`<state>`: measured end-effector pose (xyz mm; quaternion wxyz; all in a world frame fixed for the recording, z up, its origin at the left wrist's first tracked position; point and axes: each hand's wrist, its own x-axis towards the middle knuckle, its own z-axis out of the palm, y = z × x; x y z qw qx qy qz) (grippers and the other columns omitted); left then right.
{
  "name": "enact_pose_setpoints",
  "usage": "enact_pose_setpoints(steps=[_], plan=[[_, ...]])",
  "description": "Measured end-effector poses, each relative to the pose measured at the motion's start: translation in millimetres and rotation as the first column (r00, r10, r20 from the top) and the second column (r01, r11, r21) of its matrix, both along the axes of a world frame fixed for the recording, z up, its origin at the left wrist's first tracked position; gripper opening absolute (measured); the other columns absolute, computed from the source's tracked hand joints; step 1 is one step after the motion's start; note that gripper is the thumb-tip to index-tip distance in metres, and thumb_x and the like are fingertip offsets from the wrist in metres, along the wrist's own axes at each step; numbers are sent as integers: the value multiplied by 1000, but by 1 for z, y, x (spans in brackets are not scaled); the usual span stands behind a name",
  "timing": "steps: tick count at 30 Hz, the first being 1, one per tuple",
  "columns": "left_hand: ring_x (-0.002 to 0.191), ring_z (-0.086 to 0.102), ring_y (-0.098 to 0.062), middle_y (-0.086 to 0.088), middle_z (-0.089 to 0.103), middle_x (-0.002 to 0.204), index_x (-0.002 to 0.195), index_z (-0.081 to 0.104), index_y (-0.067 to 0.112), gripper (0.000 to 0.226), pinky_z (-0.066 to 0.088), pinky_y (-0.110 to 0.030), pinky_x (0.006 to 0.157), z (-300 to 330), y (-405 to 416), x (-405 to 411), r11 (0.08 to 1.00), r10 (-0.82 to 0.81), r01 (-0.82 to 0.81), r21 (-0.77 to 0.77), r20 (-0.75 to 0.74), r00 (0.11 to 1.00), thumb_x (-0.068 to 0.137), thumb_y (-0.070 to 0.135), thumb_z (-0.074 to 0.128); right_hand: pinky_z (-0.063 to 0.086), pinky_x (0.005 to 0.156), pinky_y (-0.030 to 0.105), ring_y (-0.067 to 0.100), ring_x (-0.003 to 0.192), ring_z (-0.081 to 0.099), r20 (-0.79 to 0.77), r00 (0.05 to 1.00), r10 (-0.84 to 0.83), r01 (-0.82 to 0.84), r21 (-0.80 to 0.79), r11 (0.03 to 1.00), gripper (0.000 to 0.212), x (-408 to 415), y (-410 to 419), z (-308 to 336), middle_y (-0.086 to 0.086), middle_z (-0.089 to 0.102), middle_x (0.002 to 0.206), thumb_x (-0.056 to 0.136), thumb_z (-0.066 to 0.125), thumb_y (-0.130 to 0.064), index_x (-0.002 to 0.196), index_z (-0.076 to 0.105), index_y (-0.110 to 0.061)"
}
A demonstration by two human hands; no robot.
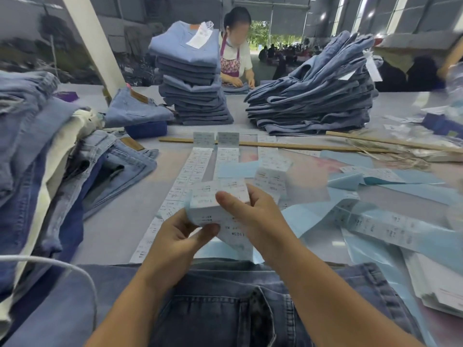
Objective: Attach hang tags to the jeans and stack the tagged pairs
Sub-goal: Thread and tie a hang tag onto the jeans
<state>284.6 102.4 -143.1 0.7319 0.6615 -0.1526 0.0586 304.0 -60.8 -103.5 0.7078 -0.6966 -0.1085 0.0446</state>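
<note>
Grey work table (120, 221); white slanted pillar (92, 43); bright doorway (260, 33) behind.

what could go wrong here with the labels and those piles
1. Both hands, left hand and right hand, hold a folded label strip in the air; its hanging end could tangle with the loose strips on the table.
2. The right-hand jeans stack leans and spreads unevenly, so it may slide if more pairs go on.
3. The tall stack looks narrow for its height and could topple.

Both hands (175, 236) (253, 216) grip label stack (218, 204) above jeans (238, 304).
</note>
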Motion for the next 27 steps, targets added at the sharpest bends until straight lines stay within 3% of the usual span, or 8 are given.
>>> enact_pose_setpoints(steps=[4,7,11,18,20,23,25,27], plan=[[107,68,-20,-6,74,109,103,77,24,23,54,-24,84,6,11,7,980,101,-98,-174,7,995,81,20,71,55,91,36,9,101,67,66,993,93,-79,-189,979,45,-1,-2,-8,-9,72,106,72,74,-47,112,70,-27],[103,67,-14,1,74,104,99,76,30,23,56,-26,82,11,19,11,964,147,-142,-226,4,989,86,19,60,56,88,45,11,97,68,68,990,120,-92,-322,942,29,1,-2,-13,-9,73,102,81,71,-40,107,72,-27],[94,70,-11,4,74,99,97,74,33,19,58,-30,70,17,23,20,905,214,-226,-361,-74,974,90,24,59,54,83,24,-3,95,67,50,983,175,-144,-370,918,18,3,0,-14,-21,73,100,92,65,-25,106,73,-33],[92,69,-15,3,74,97,106,64,24,12,55,-36,77,21,38,37,770,396,-483,-416,-282,874,101,23,53,52,85,22,-4,91,66,-71,971,226,-232,-474,850,14,4,-3,-25,-20,73,97,90,65,-23,98,73,-31],[103,70,-20,-1,74,107,118,63,22,25,56,-38,81,16,36,35,797,299,-424,-430,-329,896,98,34,54,53,82,22,-3,89,67,-44,980,195,-194,-436,879,14,4,-1,-25,-20,74,94,93,63,-21,93,73,-31],[120,63,-28,-11,66,128,135,56,16,53,53,-45,92,-3,26,21,895,36,-144,-423,-255,966,88,41,61,58,84,32,6,90,71,-33,990,136,-140,-309,941,14,7,4,-23,-13,76,95,94,64,-19,99,74,-26],[115,65,-33,-17,66,126,127,63,16,53,56,-48,86,-16,17,10,933,-71,-41,-359,-292,954,78,35,72,60,82,38,13,87,73,-29,995,90,-95,-247,964,10,8,6,-24,-6,76,92,93,66,-19,99,74,-22],[103,70,-34,-17,72,113,111,72,15,41,61,-41,74,-24,12,5,957,-16,-89,-275,-356,934,72,27,79,60,81,41,16,87,73,-44,996,77,-85,-220,972,11,8,6,-27,-1,76,94,91,68,-19,102,72,-19]])
